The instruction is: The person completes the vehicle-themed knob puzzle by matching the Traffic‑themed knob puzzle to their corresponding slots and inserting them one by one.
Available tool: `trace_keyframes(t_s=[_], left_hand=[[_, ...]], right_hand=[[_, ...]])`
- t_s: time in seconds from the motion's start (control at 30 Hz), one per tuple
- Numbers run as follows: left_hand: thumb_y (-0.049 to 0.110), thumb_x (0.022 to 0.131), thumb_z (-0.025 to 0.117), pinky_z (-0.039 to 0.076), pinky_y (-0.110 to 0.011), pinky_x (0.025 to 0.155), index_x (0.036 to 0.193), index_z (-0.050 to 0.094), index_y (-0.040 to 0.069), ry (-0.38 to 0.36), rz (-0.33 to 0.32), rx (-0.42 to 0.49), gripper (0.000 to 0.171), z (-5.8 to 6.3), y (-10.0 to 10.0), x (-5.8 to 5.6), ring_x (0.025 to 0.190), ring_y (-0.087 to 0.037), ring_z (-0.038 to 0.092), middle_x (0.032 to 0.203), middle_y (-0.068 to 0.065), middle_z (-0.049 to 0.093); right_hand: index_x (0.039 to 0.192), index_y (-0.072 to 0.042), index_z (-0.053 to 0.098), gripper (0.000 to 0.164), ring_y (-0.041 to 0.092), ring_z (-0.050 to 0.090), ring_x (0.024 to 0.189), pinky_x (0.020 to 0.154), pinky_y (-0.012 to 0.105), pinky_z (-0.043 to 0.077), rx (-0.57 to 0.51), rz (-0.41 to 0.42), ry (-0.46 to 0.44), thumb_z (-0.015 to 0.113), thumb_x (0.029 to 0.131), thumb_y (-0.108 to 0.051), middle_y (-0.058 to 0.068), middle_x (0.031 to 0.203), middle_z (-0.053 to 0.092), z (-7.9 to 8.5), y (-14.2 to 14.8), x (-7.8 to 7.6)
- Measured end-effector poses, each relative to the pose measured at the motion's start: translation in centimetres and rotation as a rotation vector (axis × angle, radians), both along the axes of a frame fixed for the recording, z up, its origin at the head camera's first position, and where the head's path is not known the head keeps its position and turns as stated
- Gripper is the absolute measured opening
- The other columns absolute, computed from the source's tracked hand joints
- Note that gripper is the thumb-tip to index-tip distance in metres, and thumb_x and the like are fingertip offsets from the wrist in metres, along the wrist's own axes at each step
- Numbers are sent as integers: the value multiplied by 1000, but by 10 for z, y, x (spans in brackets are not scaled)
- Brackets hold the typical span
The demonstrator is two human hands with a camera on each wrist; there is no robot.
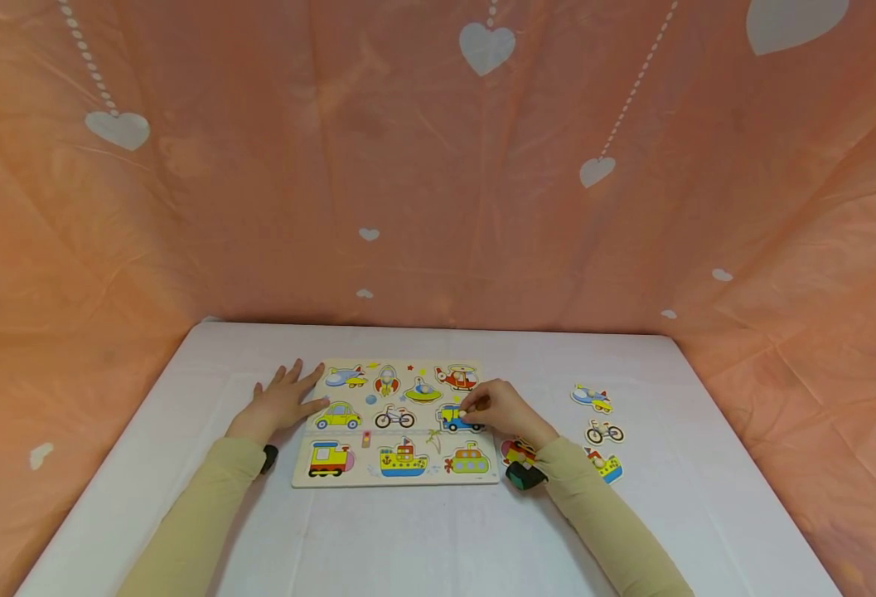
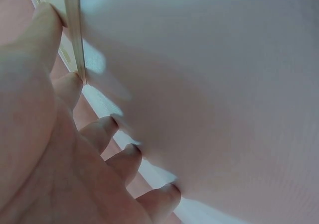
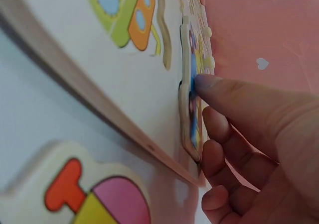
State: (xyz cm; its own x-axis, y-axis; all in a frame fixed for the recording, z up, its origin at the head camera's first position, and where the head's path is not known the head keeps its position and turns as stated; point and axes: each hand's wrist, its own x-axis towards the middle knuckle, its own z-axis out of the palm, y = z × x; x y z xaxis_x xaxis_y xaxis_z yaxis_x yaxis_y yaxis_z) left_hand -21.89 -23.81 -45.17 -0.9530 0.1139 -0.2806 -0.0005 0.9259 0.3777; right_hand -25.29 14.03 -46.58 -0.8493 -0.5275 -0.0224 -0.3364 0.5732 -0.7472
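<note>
So, we've got a blue-and-yellow wooden truck piece [image 1: 450, 419] over its matching spot at the right side of a pale, rectangular wooden puzzle board [image 1: 363, 482]. From the wrist view its edge looks a bit proud of the surface, and we can't tell if it's fully seated.

Progress-wise, we'd say partway. Four pieces that we can see lie loose right of the board: a blue-and-yellow plane piece [image 1: 590, 398], a pale bicycle piece [image 1: 604, 432], a blue-hulled boat piece [image 1: 612, 470] and a red-and-yellow train piece [image 1: 515, 451], partly hidden by the wrist. Can't swear which others are in.

The right hand [image 1: 502, 408] has its thumb and fingers nearly closed, pinching the truck. The left hand [image 1: 279, 406] is spread wide, gripping nothing, thumb on the board, other fingers along its edge and on the white-covered desk [image 1: 400, 539].
</note>
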Motion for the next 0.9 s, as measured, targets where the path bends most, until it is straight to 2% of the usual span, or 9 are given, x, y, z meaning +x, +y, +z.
trace_keyframes(t_s=[0.53, 0.77, 0.9], left_hand=[[47, 92, 59, 1, -74, 102, 152, 23, 10, 2, -6, 18, 79, 3, 0, 2, 137, -54, 1, 153, -31, 7], [47, 91, 59, 0, -74, 101, 152, 23, 10, 0, 0, 17, 80, 2, 0, 2, 137, -54, 1, 153, -31, 7], [47, 92, 59, 0, -74, 101, 152, 22, 11, -1, 0, 12, 80, 2, 0, 2, 137, -54, 1, 153, -31, 7]], right_hand=[[87, -9, 74, 9, 12, 55, 71, 64, 24, 48, 14, -18, -30, 78, 80, -13, -4, 82, 65, 4, -4, 2], [91, -9, 74, 11, 13, 57, 74, 66, 26, 49, 22, 15, -69, 78, 81, -12, -4, 85, 66, 5, 1, 0], [95, -11, 75, 14, 14, 57, 79, 70, 27, 50, 42, 33, -97, 78, 81, -14, -5, 89, 67, 10, 5, 0]])
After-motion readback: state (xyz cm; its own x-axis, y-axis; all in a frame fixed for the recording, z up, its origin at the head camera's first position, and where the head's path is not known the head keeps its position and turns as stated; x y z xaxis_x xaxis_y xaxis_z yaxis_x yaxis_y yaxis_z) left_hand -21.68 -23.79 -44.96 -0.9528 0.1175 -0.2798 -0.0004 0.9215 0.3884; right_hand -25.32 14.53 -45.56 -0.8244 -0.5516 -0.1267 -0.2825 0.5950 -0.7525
